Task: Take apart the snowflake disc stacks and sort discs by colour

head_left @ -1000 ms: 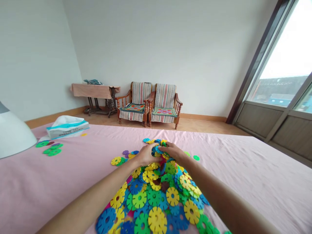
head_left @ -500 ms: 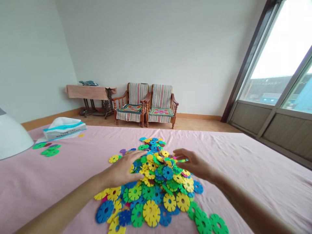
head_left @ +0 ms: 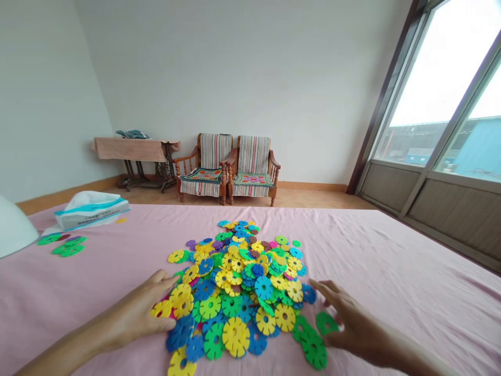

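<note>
- Drawn apart since earlier: left hand (head_left: 143,308) open, empty, against a heap of multicoloured plastic flower-shaped discs (head_left: 238,282)
- Right hand (head_left: 352,326) open, empty, beside a green plastic disc (head_left: 326,322)
- Heap on pink bedsheet (head_left: 391,261); striped wooden armchairs (head_left: 227,169) beyond

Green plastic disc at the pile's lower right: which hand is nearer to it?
Right hand. It sits at the right edge of the green plastic disc; the left hand is farther off, across the pile of discs, at that pile's left edge.

A home bedroom, pink-sheeted bed (head_left: 391,292), striped wooden armchairs (head_left: 226,167), treadle sewing table (head_left: 133,149), tissue box (head_left: 92,214)
</note>
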Motion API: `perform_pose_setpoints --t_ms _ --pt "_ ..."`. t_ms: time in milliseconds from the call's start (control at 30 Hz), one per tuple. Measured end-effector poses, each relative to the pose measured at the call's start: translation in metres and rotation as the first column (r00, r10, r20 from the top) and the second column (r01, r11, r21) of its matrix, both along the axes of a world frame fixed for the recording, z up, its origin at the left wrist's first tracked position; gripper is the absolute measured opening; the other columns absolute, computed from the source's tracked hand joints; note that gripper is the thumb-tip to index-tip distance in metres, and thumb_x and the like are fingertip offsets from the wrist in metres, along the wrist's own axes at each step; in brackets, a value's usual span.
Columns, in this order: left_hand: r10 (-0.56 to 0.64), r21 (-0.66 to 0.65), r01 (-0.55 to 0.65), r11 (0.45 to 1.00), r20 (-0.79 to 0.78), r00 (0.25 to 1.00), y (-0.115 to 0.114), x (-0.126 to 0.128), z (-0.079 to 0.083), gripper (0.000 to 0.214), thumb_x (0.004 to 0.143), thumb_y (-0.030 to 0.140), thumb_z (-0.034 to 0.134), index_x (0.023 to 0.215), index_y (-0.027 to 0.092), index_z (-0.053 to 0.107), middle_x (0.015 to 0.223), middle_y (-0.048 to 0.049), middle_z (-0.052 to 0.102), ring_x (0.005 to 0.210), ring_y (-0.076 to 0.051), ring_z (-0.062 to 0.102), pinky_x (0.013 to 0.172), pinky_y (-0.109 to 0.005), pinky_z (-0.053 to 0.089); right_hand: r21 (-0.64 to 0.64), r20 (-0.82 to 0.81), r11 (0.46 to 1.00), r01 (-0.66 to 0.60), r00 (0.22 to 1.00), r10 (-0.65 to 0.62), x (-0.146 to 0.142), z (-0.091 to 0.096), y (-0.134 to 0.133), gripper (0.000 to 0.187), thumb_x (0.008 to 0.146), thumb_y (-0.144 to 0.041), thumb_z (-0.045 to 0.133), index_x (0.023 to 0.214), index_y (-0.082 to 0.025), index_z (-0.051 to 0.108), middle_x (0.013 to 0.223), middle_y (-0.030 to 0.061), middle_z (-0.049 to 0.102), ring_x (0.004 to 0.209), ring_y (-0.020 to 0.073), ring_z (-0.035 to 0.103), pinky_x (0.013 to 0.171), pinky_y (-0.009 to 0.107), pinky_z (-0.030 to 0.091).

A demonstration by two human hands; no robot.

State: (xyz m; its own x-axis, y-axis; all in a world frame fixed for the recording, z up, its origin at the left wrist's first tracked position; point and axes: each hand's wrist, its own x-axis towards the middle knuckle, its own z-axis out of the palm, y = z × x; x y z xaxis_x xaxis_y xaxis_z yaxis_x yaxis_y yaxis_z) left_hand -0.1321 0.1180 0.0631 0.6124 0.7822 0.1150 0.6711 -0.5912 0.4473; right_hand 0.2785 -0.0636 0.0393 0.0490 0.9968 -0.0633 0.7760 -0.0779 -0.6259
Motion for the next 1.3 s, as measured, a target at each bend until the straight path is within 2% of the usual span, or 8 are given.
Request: perform_pose_setpoints --t_ms 167,400,600,733,867,1000,1100,1300 --pt "-0.080 -0.103 0.082 0.991 0.026 0.996 0.010 0.030 -0.003 0.053 0.065 0.036 0.072 0.115 0.021 0.062 0.116 -0.0066 0.058 0.110 -0.029 0.054 0.093 -0.031 0.044 0.069 -0.038 0.998 0.013 0.999 -0.011 -0.021 -0.007 0.049 0.092 0.056 -0.017 0.070 0.142 -0.016 0.040 0.141 0.0171 0.044 0.130 0.0343 0.040 0.108 0.046 0.034" --pt "-0.058 -0.031 0.058 0.998 -0.007 0.998 0.020 0.078 -0.003 0.039 0.060 0.045 0.076 0.086 0.018 0.064 0.090 -0.0050 0.060 0.088 -0.028 0.057 0.077 -0.033 0.047 0.142 -0.206 0.990 -0.010 0.978 0.040 -0.047 -0.014 0.107 0.093 0.052 -0.009 0.065 0.141 -0.019 0.039 0.139 0.0135 0.047 0.131 0.0327 0.040 0.109 0.048 0.031" --pt "-0.065 -0.014 0.066 0.998 0.070 0.995 0.021 0.108 -0.012 0.036 0.062 0.042 0.076 0.084 0.016 0.063 0.092 -0.0077 0.060 0.089 -0.030 0.057 0.076 -0.035 0.046 0.174 -0.628 0.984 0.039 0.774 0.081 -0.069 -0.009 0.131 0.073 0.054 -0.009 0.066 0.124 -0.022 0.051 0.114 0.0054 0.065 0.099 0.0248 0.063 0.086 0.040 0.052" --pt "-0.080 -0.028 0.084 0.996 0.133 0.988 0.018 0.108 -0.011 0.031 0.065 0.034 0.074 0.089 0.016 0.066 0.094 -0.0063 0.063 0.085 -0.027 0.060 0.074 -0.033 0.047 0.166 -0.730 0.985 0.039 0.676 0.097 -0.083 0.007 0.140 0.045 0.061 -0.017 0.065 0.105 -0.022 0.057 0.093 0.0006 0.068 0.081 0.0194 0.066 0.072 0.034 0.055" --pt "-0.107 -0.056 0.118 0.991 0.180 0.978 0.025 0.094 -0.006 0.047 0.063 0.038 0.077 0.104 0.018 0.067 0.104 -0.0072 0.067 0.095 -0.030 0.062 0.080 -0.034 0.049 0.240 -0.653 0.969 -0.053 0.730 0.201 -0.097 0.027 0.149 0.045 0.062 -0.013 0.063 0.106 -0.021 0.057 0.100 0.0012 0.067 0.086 0.0188 0.065 0.076 0.033 0.054" --pt "-0.068 -0.057 0.081 0.995 0.202 0.977 0.037 0.077 -0.005 0.068 0.060 0.042 0.080 0.121 0.019 0.061 0.124 -0.0127 0.062 0.115 -0.037 0.055 0.096 -0.044 0.043 0.329 -0.363 0.926 -0.182 0.881 0.302 -0.119 0.046 0.150 0.056 0.069 -0.012 0.062 0.124 -0.020 0.055 0.116 0.0065 0.064 0.105 0.0231 0.060 0.092 0.040 0.049" --pt "-0.039 -0.051 0.050 0.997 0.199 0.979 0.044 0.067 -0.007 0.070 0.060 0.046 0.080 0.122 0.020 0.061 0.130 -0.0143 0.058 0.120 -0.038 0.052 0.100 -0.048 0.040 0.345 -0.164 0.901 -0.263 0.928 0.334 -0.133 0.052 0.141 0.059 0.072 -0.012 0.059 0.130 -0.022 0.053 0.127 0.0079 0.061 0.116 0.0260 0.056 0.099 0.044 0.043" --pt "-0.046 -0.016 0.050 0.999 0.193 0.980 0.048 0.063 -0.013 0.045 0.066 0.028 0.075 0.110 0.021 0.068 0.115 -0.0097 0.067 0.109 -0.032 0.060 0.094 -0.043 0.045 0.441 -0.141 0.894 -0.082 0.977 0.159 -0.129 0.040 0.130 0.017 0.079 -0.017 0.055 0.086 -0.023 0.069 0.090 0.0018 0.073 0.087 0.0216 0.067 0.083 0.037 0.048"
